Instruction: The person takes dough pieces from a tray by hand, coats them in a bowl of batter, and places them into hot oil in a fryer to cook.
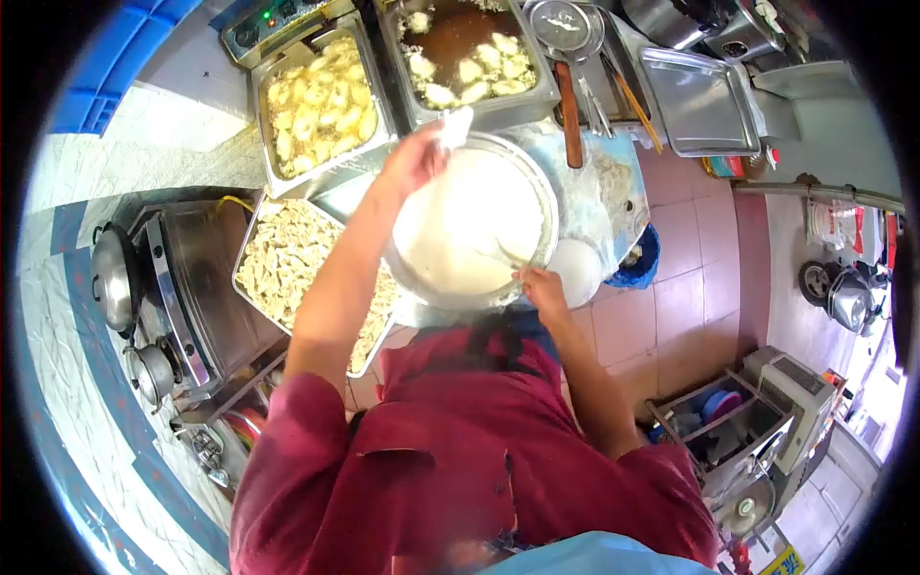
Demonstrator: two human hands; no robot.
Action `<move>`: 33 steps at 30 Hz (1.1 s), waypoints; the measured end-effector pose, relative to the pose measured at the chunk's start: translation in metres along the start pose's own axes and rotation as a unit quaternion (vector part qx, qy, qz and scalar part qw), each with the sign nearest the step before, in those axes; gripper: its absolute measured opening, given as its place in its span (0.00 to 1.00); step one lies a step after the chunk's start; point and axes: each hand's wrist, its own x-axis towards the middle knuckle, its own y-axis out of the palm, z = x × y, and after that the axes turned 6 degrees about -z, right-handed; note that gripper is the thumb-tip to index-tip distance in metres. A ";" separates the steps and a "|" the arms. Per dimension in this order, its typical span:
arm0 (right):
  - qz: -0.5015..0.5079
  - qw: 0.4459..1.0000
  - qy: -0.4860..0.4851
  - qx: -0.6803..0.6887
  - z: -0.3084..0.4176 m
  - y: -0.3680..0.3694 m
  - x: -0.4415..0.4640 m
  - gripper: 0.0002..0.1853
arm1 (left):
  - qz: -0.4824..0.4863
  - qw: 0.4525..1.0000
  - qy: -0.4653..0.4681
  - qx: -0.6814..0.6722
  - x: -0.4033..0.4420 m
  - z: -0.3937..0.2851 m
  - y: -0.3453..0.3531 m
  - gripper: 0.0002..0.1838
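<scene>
A wide metal bowl [553, 206] of white batter [465, 216] stands in front of me. My left hand [414, 158] is over its far left rim, fingers closed on a batter-coated piece [455, 126] close to the fryer's front edge. My right hand [543, 290] grips the handle of a utensil [506, 253] at the bowl's near right side; its far end is sunk in the batter, so its kind is hidden. Beyond the bowl, a fryer [498, 113] holds brown oil with pale battered pieces [470, 72] floating in it.
A second fryer basin [379, 134] at left is full of yellow frying pieces. Below it lies a tray [251, 225] of pale strips. A wooden-handled strainer [569, 115], chopsticks [628, 96] and a metal tray [704, 105] lie at right. A blue-lined bin [640, 268] stands on the floor.
</scene>
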 end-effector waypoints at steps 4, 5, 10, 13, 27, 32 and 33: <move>0.006 0.995 -0.074 -0.071 -0.027 -0.005 0.007 0.15 | -0.127 0.967 0.102 0.195 0.057 -0.084 0.056 0.15; 0.014 0.992 -0.090 -0.082 -0.028 -0.007 0.007 0.15 | -0.146 0.955 0.114 0.230 0.084 -0.095 0.058 0.14; -0.008 0.998 -0.058 -0.021 0.001 -0.006 -0.018 0.16 | -0.220 0.843 0.201 0.448 0.139 -0.112 0.067 0.28; -0.025 0.984 -0.109 -0.140 -0.006 -0.015 -0.006 0.13 | -0.198 0.785 0.288 0.512 0.117 -0.116 0.066 0.33; 0.021 0.979 -0.109 -0.169 0.025 0.007 -0.008 0.13 | -0.542 0.716 0.184 0.399 -0.247 0.079 -0.236 0.22; 0.017 0.966 -0.133 -0.221 0.026 0.028 -0.018 0.13 | -0.585 0.642 0.179 0.463 -0.291 0.162 -0.301 0.18; 0.023 0.965 -0.140 -0.222 0.021 0.027 -0.015 0.14 | -0.575 0.630 0.180 0.490 -0.293 0.168 -0.302 0.19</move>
